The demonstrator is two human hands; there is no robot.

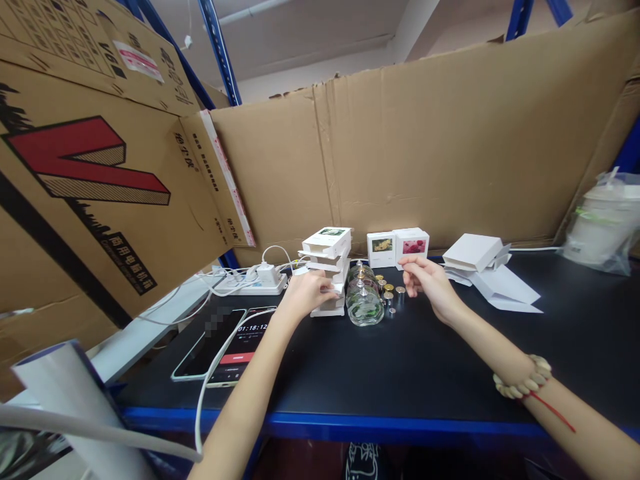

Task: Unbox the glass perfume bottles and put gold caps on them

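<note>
You seem to be working on the box stack (327, 260), mid-frame. Your left hand (306, 292) touches it; I can't tell its grip. Your right hand (426, 280) curls loosely, looking empty. Go gently next.

A stack of boxes (327, 241) stands at the left hand's (304, 293) fingers. Just right of those fingers, bottles (364, 312) form a row leading away. Caps (389, 289) lie between the bottles and the right hand's (426, 280) fingers; two boxes with pictures (382, 252) stand side by side behind the right fingers. Left of the left fingers lies a power strip (253, 285), with two phones (215, 340) before it. Right of the right fingers, a box (473, 251) lies partly over folded sheets (505, 289); farther right is a bagged cup (597, 220). A cardboard panel (425, 147) stands behind both hands.
</note>
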